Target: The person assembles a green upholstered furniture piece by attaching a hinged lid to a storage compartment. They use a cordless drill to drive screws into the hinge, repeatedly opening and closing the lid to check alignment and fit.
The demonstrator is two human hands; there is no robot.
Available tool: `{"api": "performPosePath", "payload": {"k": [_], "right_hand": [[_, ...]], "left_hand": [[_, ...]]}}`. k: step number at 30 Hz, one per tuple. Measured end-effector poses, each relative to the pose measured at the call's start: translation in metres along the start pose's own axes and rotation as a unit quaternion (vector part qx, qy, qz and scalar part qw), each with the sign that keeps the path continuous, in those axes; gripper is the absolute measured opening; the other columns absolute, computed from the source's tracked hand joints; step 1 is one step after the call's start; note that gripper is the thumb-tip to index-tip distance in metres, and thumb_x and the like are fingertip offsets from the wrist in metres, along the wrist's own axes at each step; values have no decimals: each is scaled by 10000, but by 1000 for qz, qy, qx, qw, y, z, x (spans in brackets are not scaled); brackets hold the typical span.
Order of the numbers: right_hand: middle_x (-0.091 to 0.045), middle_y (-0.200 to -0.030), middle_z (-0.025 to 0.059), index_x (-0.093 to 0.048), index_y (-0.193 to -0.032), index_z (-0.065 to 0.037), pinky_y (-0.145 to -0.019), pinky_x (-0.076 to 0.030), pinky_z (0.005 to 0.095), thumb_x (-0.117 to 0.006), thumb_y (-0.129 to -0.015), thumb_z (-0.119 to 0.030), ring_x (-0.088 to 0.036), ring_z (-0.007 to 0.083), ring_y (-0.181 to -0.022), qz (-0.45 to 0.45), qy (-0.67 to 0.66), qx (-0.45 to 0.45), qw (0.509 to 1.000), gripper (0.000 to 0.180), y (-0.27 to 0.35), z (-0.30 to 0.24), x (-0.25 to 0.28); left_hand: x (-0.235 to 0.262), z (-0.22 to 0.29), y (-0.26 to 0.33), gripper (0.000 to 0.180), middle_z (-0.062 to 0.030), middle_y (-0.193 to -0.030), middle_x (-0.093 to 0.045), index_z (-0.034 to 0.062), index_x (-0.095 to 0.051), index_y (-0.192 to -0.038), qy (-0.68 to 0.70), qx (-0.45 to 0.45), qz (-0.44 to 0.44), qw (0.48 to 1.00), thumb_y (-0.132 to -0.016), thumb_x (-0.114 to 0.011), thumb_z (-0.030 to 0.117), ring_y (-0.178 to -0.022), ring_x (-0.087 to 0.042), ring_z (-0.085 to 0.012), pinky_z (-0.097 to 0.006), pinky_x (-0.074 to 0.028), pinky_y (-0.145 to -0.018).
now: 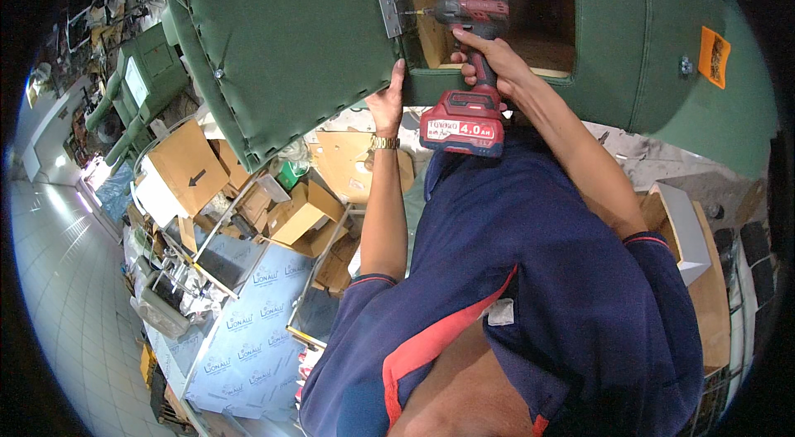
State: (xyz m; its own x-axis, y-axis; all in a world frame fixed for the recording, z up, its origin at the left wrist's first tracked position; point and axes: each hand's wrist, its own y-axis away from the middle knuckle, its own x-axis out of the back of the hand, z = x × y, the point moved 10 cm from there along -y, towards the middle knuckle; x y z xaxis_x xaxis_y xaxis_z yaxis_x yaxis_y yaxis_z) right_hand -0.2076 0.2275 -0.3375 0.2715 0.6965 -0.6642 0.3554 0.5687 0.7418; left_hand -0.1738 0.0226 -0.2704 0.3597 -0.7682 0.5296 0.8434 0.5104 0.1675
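Note:
My right hand (500, 63) is closed round the grip of a red and black cordless impact driver (479, 19), with a red battery (464, 122) at its base. The driver's bit points left at a silver metal hinge plate (388, 10) on the edge of a green upholstered door (290, 40). Whether the bit touches a screw is too small to tell. At that door's lower corner, my left hand (387, 103) grips the edge with the thumb up; its other fingers are mostly hidden. The door is swung out from a green padded cabinet (609, 31) with an open wooden compartment (513, 44).
A second green panel with a silver knob (686, 65) and an orange tag (714, 57) is at the right. Cardboard boxes (303, 215) and a blue-white printed sheet (248, 338) lie below left. Another green upholstered piece (149, 73) stands far left. A white-edged wooden box (681, 230) is at lower right.

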Motion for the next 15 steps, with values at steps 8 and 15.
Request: {"api": "performPosePath", "payload": {"k": [8,15], "right_hand": [[-622,-773,74,-545,-964,-36,-414,-445,261,-753,-867,-280,-533,98,-486,2,-4,2,1000,335,0,-4,-2],[-605,-755,63,-535,-951,-65,-401,-431,253,-737,-879,-301,-522,98,-475,15,7,-11,1000,318,3,-5,-4]], "left_hand": [[-3,-5,-2,420,-139,-1069,-670,-68,-631,-1097,24,31,-11,999,-847,-779,235,-948,-603,-227,-356,-459,-922],[-3,-8,-4,435,-146,-1074,-671,-69,-632,-1098,-27,21,-23,999,-839,-783,246,-950,-607,-241,-367,-459,-922]]}}
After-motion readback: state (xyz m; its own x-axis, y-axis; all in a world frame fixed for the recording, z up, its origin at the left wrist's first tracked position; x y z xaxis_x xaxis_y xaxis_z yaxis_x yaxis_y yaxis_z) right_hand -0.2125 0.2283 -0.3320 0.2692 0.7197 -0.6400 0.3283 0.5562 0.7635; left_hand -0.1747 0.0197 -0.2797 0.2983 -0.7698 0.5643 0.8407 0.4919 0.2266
